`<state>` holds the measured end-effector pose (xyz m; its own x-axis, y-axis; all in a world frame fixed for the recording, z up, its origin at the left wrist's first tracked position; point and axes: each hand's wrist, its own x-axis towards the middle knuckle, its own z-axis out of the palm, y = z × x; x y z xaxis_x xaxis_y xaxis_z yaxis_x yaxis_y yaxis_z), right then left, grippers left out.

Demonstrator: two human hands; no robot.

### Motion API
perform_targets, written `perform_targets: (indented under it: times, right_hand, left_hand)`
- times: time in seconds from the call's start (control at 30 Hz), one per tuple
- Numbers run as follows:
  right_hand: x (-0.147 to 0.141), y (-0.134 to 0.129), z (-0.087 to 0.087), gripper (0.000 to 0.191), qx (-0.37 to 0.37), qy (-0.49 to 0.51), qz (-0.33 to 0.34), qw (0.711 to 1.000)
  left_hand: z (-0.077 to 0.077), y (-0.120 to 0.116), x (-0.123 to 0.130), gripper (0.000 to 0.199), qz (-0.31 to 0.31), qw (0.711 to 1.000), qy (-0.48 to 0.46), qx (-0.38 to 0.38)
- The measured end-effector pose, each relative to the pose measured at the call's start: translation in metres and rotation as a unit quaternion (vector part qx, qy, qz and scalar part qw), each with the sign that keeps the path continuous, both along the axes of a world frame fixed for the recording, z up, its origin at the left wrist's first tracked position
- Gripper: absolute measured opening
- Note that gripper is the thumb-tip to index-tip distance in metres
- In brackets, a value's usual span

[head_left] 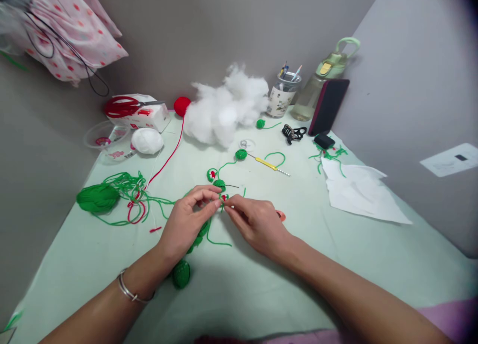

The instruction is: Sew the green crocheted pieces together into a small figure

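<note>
Between the fingertips of both hands is a small crocheted piece in green, red and white; the fingers partly cover it. My left hand pinches it from the left. From the right, my right hand closes thumb and forefinger at its edge. Just beyond the fingers lie a green crocheted ball and a round green piece with a red and white centre. A green yarn tail hangs onto the table below. More green crocheted shapes lie under my left wrist.
A yellow-handled crochet hook lies beyond my hands, before white stuffing. Green yarn tangles at left, near red scissors on a box. A phone, bottle and white paper are at right.
</note>
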<state>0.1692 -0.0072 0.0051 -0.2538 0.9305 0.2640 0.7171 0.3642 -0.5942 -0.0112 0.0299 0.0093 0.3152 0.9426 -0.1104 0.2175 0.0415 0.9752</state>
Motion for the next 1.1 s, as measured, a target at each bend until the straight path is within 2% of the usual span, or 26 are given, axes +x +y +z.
perform_targets:
  times: [0.23, 0.37, 0.57, 0.8, 0.93, 1.03, 1.1]
  right_hand:
    - [0.003, 0.0, 0.001, 0.019, 0.012, -0.005, -0.004, 1.0]
    - [0.004, 0.002, 0.002, 0.018, -0.012, -0.001, -0.031, 0.999]
    - [0.005, 0.002, 0.005, 0.02, -0.056, 0.002, -0.053, 0.997]
    - [0.006, 0.003, 0.008, 0.02, -0.07, 0.01, -0.049, 0.996]
    - [0.007, 0.003, 0.01, 0.02, -0.082, 0.042, -0.038, 0.995]
    - [0.009, 0.004, 0.012, 0.02, -0.126, 0.113, -0.029, 0.985]
    - [0.01, 0.006, 0.014, 0.021, -0.177, 0.187, -0.033, 0.966]
  left_hand:
    - [0.001, 0.0, 0.0, 0.015, -0.007, 0.999, -0.025, -0.037]
    - [0.003, 0.0, 0.0, 0.012, 0.01, 0.995, -0.071, -0.063]
    - [0.008, -0.001, 0.0, 0.012, 0.024, 0.979, -0.149, -0.14]
    - [0.01, 0.002, -0.002, 0.01, 0.012, 0.958, -0.231, -0.17]
    - [0.009, 0.004, -0.003, 0.009, 0.007, 0.976, -0.171, -0.136]
    - [0.006, 0.003, -0.002, 0.01, -0.049, 0.985, -0.12, -0.114]
    - [0.005, 0.002, -0.002, 0.011, -0.088, 0.984, -0.105, -0.111]
